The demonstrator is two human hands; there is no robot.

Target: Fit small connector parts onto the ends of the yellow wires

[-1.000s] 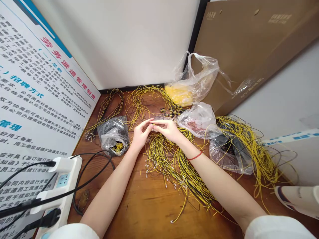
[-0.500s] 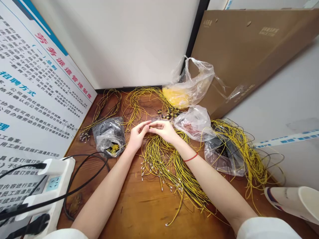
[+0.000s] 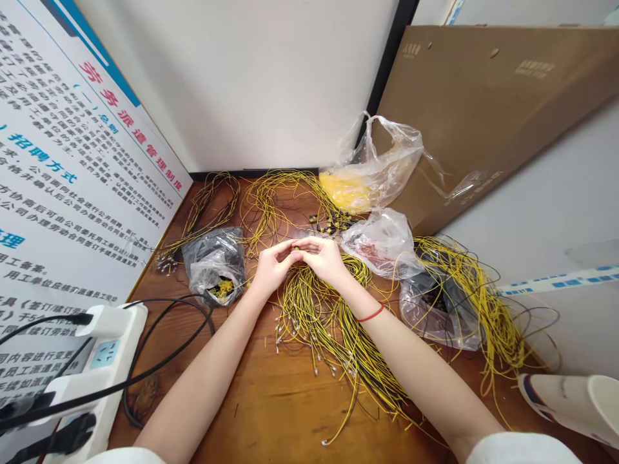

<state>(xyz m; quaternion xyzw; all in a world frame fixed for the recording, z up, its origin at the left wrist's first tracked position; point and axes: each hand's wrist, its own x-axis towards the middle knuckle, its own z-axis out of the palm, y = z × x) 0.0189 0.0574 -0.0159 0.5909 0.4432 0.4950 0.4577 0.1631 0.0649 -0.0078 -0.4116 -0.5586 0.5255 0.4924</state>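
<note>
My left hand [image 3: 271,267] and my right hand [image 3: 325,259] meet fingertip to fingertip over the wooden table. Pinched between them is a small yellow-and-black piece [image 3: 296,248], mostly covered by the fingers; its exact kind is too small to tell. Just below my right hand spreads a big bundle of yellow and black wires [image 3: 314,316] with pale metal-looking ends. To the left of my left hand lies an open dark plastic bag [image 3: 215,251] with small yellow-and-black parts [image 3: 222,288] inside. Several similar small parts [image 3: 331,223] lie behind my right hand.
More wire bundles lie behind [image 3: 271,200] and at right [image 3: 488,309]. Clear bags hold yellow pieces [image 3: 345,190] and reddish pieces [image 3: 374,248]; a dark-filled bag [image 3: 440,309] lies beyond. A power strip [image 3: 109,361] with black cables stands left, a paper cup [image 3: 565,403] right, cardboard [image 3: 483,116] behind.
The whole view has shifted slightly. The fingers of both hands have moved a little around the small piece, and its yellow part now shows between them.
</note>
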